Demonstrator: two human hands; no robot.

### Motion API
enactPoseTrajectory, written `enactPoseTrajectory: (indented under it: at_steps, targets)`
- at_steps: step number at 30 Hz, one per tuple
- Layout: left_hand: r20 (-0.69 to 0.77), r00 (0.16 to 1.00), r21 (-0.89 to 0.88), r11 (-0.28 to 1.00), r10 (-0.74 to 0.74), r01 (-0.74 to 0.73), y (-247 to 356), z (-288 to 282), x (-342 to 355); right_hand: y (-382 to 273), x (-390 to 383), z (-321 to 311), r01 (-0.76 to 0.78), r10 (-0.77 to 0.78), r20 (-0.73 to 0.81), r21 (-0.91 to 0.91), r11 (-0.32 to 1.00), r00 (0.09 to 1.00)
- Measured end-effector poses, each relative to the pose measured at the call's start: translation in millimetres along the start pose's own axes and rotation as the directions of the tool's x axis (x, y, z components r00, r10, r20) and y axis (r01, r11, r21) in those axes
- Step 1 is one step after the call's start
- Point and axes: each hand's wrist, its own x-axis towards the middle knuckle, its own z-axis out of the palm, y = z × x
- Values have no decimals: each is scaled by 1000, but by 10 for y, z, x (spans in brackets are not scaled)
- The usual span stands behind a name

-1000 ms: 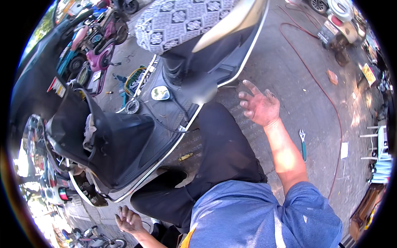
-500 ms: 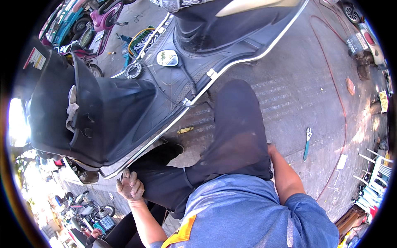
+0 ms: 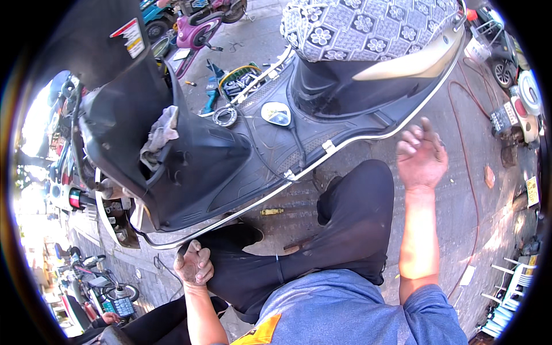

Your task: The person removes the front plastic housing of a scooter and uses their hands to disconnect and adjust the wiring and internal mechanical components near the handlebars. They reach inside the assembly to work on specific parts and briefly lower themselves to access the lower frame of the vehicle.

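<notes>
A dark scooter's floorboard [image 3: 230, 201] crosses in front of me. My left hand [image 3: 194, 264] is beside my left knee near the front end of the scooter, its fingers curled in and nothing visible in them. My right hand [image 3: 422, 158] is raised to the right of the scooter's rear, fingers apart and partly bent, touching nothing. On the floorboard lie a rear-view mirror [image 3: 276, 114] with a dark stem and a ring-shaped dark part [image 3: 225, 117]. A grey rag [image 3: 160, 138] hangs from the front leg shield. The scooter's seat wears a patterned grey cover [image 3: 368, 29].
Behind the floorboard are a teal power tool [image 3: 211, 86] and a green tray of metal tools [image 3: 244, 86]. A yellow-handled tool [image 3: 271, 211] lies on the ground near my feet. A red hose [image 3: 468, 155] runs along the right. A person's hand [image 3: 110, 318] shows at lower left.
My right hand has risen from beside my right thigh to out in front. My view has shifted, showing more of the seat. The adjustable wrench on the ground is now out of sight.
</notes>
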Motion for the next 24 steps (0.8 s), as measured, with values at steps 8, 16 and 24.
enactPoseTrajectory:
  at_steps: [8, 16, 24]
  targets:
    - [4, 1000, 49, 999, 16, -16, -1, 22, -290, 1699, 50, 268, -487, 610, 0, -601, 634, 793]
    - [-52, 864, 224, 849, 500, -478, 880, 949, -840, 1731, -65, 118, -518, 656, 54, -567, 641, 753]
    - [-163, -79, 939, 130, 983, -319, 3067, 2985, -2056, 1807, 60, 88, -567, 697, 10, -572, 592, 717]
